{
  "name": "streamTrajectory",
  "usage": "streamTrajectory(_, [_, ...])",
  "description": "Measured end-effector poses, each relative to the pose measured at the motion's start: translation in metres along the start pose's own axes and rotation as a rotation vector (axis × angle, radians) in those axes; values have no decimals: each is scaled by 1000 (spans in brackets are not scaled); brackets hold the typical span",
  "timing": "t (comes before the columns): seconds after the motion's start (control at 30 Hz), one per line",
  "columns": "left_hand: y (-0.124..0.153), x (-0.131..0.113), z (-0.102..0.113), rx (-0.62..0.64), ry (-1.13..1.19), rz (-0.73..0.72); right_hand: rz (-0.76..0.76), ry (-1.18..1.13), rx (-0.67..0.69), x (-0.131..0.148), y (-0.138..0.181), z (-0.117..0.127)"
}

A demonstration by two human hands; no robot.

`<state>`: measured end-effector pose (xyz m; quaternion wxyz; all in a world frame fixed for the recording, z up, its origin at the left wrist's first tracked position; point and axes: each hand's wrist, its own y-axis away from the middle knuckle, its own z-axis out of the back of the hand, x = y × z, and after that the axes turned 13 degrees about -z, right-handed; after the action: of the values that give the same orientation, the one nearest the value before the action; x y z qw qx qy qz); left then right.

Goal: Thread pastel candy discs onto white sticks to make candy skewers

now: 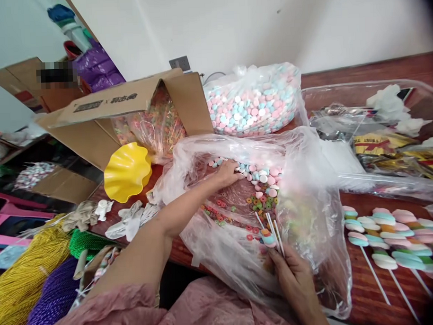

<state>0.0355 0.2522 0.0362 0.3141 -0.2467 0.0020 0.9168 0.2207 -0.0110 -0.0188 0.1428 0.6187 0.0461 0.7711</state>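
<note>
My left hand [228, 174] reaches into an open clear plastic bag [308, 154], fingers curled together at a loose pile of pink, blue and white marshmallows [270, 175]. What its fingertips hold, if anything, I cannot make out. Near the bag's front, my right hand [294, 271] grips several thin white sticks [273, 231]. One stick carries a marshmallow and gummy rings [267, 237]. More red, green and orange gummy rings [225, 207] lie loose on the plastic between both hands. To the right rest several finished-looking marshmallow skewers [389, 234] on white sticks.
Behind stands a full bag of marshmallows [253, 104], beside an open cardboard box [189, 102] with bagged gummy rings. A yellow wavy bowl [126, 172] sits at left. A clear bin [345, 179] holds packets at right. Cord bundles [26, 273] hang lower left. Another person [57, 87] is behind the box.
</note>
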Motion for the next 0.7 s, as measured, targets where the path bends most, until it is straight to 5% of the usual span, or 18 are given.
streamTrajectory(0.27, [41, -14, -29, 150, 93, -190, -12, -7, 71, 2, 1, 5])
streamTrajectory(0.37, [64, -18, -36, 52, 157, -278, -22, 3, 90, -2, 1, 6])
streamTrajectory(0.5, [77, -23, -40, -94, 184, -146, -30, 33, 100, -5, 1, 6])
streamTrajectory(0.7, [75, -28, -34, 41, -20, -49, 12, 69, 68, -2, 3, 4])
